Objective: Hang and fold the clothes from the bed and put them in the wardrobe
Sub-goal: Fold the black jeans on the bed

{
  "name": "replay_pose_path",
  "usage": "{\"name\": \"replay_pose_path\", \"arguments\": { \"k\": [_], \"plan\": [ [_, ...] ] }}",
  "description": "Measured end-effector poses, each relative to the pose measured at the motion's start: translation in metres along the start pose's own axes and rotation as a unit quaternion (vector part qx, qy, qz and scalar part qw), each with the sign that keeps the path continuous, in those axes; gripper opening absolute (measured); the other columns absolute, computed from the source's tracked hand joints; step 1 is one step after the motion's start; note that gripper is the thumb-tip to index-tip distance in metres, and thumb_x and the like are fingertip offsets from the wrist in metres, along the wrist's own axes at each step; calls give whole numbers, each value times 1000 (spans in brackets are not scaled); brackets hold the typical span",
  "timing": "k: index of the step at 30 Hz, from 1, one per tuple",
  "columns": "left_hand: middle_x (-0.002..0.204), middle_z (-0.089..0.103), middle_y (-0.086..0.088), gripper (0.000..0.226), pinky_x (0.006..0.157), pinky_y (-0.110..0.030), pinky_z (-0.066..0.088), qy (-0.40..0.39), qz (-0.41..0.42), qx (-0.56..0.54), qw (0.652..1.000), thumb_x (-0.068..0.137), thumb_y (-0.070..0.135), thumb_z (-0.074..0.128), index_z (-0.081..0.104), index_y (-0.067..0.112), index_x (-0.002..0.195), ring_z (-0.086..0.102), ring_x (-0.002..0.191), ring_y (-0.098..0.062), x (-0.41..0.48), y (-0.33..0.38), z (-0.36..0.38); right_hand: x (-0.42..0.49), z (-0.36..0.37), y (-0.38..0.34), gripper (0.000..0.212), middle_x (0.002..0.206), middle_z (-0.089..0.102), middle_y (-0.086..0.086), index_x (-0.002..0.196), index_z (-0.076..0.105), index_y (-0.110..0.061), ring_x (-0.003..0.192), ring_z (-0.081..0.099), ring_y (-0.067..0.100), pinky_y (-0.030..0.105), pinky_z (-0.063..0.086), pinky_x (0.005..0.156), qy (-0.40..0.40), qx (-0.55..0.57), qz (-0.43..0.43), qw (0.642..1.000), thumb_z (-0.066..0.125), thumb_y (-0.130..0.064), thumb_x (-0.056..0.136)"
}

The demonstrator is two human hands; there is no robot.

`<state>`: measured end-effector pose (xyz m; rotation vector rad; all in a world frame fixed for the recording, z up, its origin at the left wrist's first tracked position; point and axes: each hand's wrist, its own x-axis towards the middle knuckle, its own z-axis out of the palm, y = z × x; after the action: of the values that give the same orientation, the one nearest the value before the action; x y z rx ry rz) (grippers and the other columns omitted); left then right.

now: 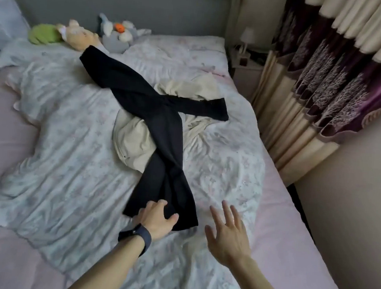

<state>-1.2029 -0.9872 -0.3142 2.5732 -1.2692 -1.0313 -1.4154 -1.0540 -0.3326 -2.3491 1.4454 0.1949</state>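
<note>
A person's left hand, a dark band at the wrist, curls its fingers round the near end of the black trousers; the right hand hovers just beside, fingers spread wide and holding nothing. The trousers stretch away across a cream garment on the floral duvet of a pink-sheeted bed, soft toys by the headboard, patterned curtains at right.
</note>
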Motion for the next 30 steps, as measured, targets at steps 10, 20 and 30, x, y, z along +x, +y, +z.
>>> {"name": "replay_pose_path", "arguments": {
  "k": [10, 20, 30],
  "plan": [
    [138, 43, -10, 65, 75, -42, 44, 98, -64, 83, 990, 94, 62, 43, 26, 31, 149, 51, 113, -40, 96, 14, 111, 60, 136, 46, 60, 169, -11, -4, 159, 2, -42, 153, -21, 15, 45, -12, 122, 83, -8, -23, 996, 17, -51, 102],
    [62, 50, 0, 19, 49, -22, 33, -9, -64, -298, 952, 83, -1, 57, 51, 13, 73, 51, 55, -14, -5, 6, 14, 65, 35, 20, 85, 163, 28, 9, 146, 47, -33, 151, 22, 29, 55, 18, 121, -188, 157, 67, 967, 9, -82, 88],
    [68, 67, 9, 14, 49, -14, 45, -233, -38, -209, 949, 72, 7, 74, 65, 19, 72, 64, 65, -8, -180, -76, -52, -31, -38, -147, 119, 129, 61, -2, 160, 2, -32, 101, 69, 18, 36, 57, 76, -191, 551, 118, 804, 85, -50, 76]
  ]
}}
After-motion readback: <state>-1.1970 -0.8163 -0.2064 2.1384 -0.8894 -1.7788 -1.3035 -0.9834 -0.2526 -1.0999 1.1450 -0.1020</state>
